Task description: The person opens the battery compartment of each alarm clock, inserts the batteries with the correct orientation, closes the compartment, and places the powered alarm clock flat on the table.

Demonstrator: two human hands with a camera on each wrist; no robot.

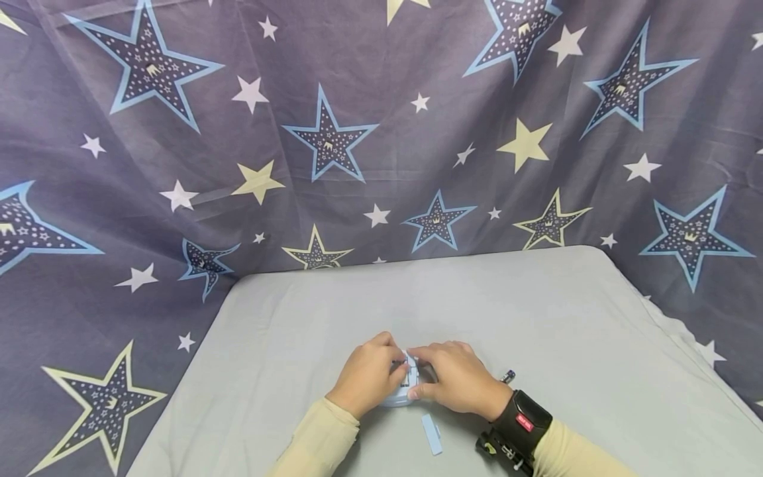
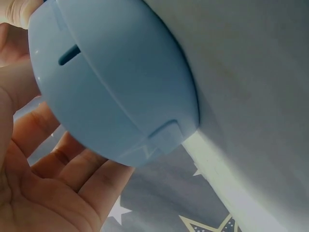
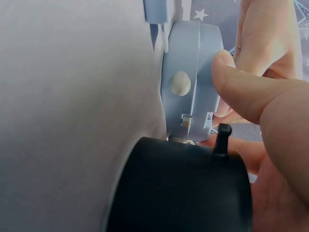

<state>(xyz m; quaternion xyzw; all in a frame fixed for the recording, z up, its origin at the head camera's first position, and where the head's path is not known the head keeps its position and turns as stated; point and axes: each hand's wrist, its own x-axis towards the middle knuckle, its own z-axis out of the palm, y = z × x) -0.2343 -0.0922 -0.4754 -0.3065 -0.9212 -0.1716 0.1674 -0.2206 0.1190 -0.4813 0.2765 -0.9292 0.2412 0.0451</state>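
Note:
A light blue rounded plastic device (image 1: 396, 399) stands between both hands on the cloth, its upper face showing an open battery compartment with dark slots in the head view. My right hand (image 1: 459, 377) grips its right side, the thumb (image 3: 231, 77) pressing the casing in the right wrist view. Thumb and fingers of my left hand (image 1: 369, 375) are curled in at the compartment; what lies between their tips is hidden. In the left wrist view the casing (image 2: 120, 82) has a short slot and hides part of those fingers. A light blue battery cover (image 1: 432, 434) lies in front.
A small dark cylinder (image 1: 508, 376) with blue marking lies just beyond the right wrist. The right wrist carries a black strap (image 1: 521, 421) with a camera mount. Grey cloth (image 1: 286, 331) covers the table, and a star-patterned curtain (image 1: 357, 66) hangs along its back and sides.

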